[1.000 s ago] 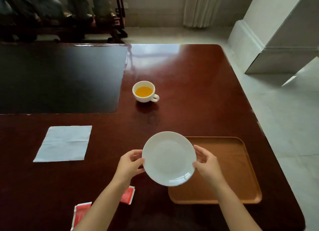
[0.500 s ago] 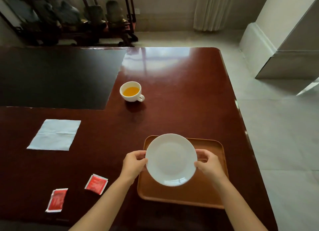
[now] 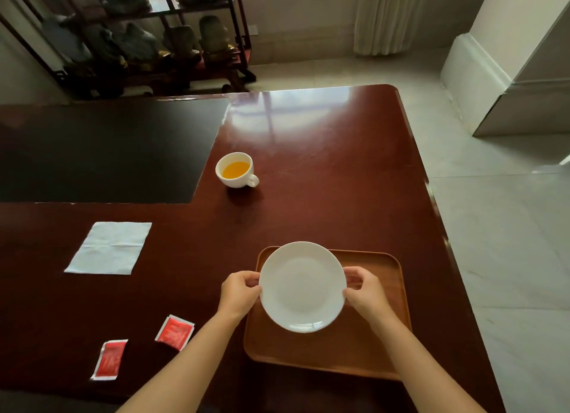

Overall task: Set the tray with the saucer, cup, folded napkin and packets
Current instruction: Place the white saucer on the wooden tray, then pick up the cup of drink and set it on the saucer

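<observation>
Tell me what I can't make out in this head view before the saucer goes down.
- Whether the saucer rests on the tray or hangs above it: top-down angle.
- Tray floor beneath: saucer covers it.
- Fingertips of the left hand and right hand: tucked under the rim.
- Print on the packets: too small.
- Elbows: cut off at the bottom edge.

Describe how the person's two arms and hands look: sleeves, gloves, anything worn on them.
Both arms are bare from the bottom edge of the picture to the fingertips; no sleeve shows in the frame. The left hand and the right hand are ungloved. No watch, bracelet or ring shows on the parts of the wrists and fingers that face the camera. The undersides cannot be seen.
</observation>
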{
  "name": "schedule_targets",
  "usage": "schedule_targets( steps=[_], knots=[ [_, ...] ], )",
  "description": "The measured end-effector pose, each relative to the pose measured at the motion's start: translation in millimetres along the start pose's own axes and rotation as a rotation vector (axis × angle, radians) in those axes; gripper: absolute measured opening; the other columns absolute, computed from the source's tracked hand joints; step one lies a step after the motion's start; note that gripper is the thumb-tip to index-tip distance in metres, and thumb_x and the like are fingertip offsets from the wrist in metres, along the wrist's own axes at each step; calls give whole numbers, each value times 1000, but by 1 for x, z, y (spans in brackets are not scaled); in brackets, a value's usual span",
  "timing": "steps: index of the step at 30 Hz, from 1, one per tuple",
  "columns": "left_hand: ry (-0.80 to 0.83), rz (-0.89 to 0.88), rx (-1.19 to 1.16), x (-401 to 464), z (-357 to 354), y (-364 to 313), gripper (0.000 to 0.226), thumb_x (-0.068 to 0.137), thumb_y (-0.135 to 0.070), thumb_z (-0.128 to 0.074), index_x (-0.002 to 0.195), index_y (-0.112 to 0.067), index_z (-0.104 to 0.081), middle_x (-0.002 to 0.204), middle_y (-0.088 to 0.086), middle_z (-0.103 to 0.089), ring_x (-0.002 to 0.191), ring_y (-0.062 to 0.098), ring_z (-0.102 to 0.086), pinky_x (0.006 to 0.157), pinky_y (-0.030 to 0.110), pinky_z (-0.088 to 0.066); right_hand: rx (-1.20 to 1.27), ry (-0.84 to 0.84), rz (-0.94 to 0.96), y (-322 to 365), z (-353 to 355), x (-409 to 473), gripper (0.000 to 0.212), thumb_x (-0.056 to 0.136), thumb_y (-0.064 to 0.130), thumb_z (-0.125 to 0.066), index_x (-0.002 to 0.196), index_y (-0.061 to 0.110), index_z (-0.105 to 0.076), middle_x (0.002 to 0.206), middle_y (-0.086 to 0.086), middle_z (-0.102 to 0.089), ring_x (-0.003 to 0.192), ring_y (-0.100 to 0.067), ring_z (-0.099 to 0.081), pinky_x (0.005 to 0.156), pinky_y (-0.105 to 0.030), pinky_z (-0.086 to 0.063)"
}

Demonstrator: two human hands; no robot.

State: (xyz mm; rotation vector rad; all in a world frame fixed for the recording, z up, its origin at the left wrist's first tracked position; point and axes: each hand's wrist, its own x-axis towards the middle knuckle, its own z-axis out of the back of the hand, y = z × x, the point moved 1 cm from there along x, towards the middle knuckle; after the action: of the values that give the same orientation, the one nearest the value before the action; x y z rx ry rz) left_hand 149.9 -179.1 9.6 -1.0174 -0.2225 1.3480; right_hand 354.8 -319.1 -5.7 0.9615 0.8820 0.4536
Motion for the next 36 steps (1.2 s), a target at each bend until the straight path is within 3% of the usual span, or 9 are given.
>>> schedule_targets(
  steps=[4,7,12,17,20,26,31,36],
  knots=[
    [17,14,24,3,-1,4,25,76,0,-70,99,-10,-72,91,4,-73,82,15,-68,74,35,-60,-24,16,-6,-6,-1,1,33,76,2,-70,99,24,-60,93,5,-63,84,-14,-60,60,-25,-57],
    [29,8,63,4,-1,7,25,77,-1,-71,100,-9,-72,91,5,-73,80,13,-67,69,29,-59,-47,19,-11,-10,-3,3,33,75,1,-69,98,24,-62,92,4,-64,84,-15,-61,65,-31,-59],
    [23,-30,144,4,0,11,22,78,-3,-70,99,-9,-72,91,7,-73,84,17,-67,78,38,-59,-129,14,12,-9,-4,5,29,75,6,-71,98,21,-64,89,6,-65,83,-13,-61,69,-34,-59],
    [31,-108,222,5,2,9,16,81,-8,-67,97,-10,-73,84,3,-73,76,13,-66,73,33,-59,-197,28,18,-7,-2,7,30,75,8,-71,102,19,-64,93,4,-65,84,-12,-60,69,-31,-59],
    [13,-169,284,3,7,10,16,85,-19,-65,99,-12,-70,81,-1,-69,73,12,-65,70,33,-59,-290,-2,26,-4,-1,8,28,78,11,-69,104,17,-64,100,1,-65,90,-13,-59,76,-32,-56],
    [-82,-311,447,8,32,6,21,87,-35,-59,103,-21,-60,80,-11,-59,70,6,-56,54,19,-44,-557,-103,251,30,-12,7,20,84,20,-62,104,15,-63,100,-3,-64,84,-12,-56,63,-21,-42],
    [-154,-525,548,24,63,-12,33,85,-35,-62,112,-16,-60,101,-1,-66,83,13,-62,78,31,-52,-792,-122,460,85,-42,19,28,84,26,-61,111,20,-60,107,0,-62,99,-19,-54,78,-30,-42],
    [-215,-571,580,61,103,-35,42,83,-37,-65,117,-15,-58,112,1,-65,97,16,-61,94,39,-47,-910,-202,587,145,-74,46,34,84,34,-63,113,19,-59,108,-2,-63,99,-21,-56,82,-34,-44]
  ],
)
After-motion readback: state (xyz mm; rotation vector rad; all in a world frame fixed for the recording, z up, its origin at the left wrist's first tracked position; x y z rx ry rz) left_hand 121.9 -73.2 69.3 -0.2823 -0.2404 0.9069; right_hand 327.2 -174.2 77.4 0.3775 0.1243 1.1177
